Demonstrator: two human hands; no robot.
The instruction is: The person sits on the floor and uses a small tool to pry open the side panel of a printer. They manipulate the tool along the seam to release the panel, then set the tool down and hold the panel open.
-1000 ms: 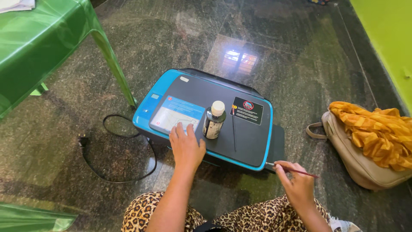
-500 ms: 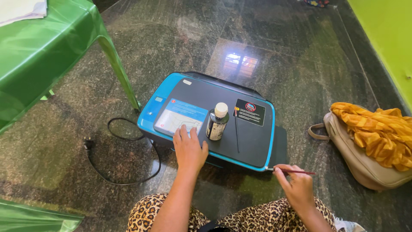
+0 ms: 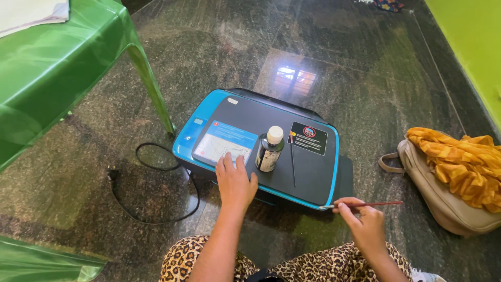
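The left hand lies flat on the closed lid of the blue-and-black printer, which sits on the dark stone floor — fingers spread and lightly fanned, gripping nothing. Just beside it, at its two o'clock, a dark ink bottle with a white cap stands upright on the lid. The right hand, at the printer's five o'clock corner, pinches a thin red-handled brush between thumb and fingers, its tip touching the lid's edge. A likely risk: a nudge of the left hand could knock the bottle over — ink across the lid if the cap is loose. The black power cord loops at nine o'clock, easy to snag.
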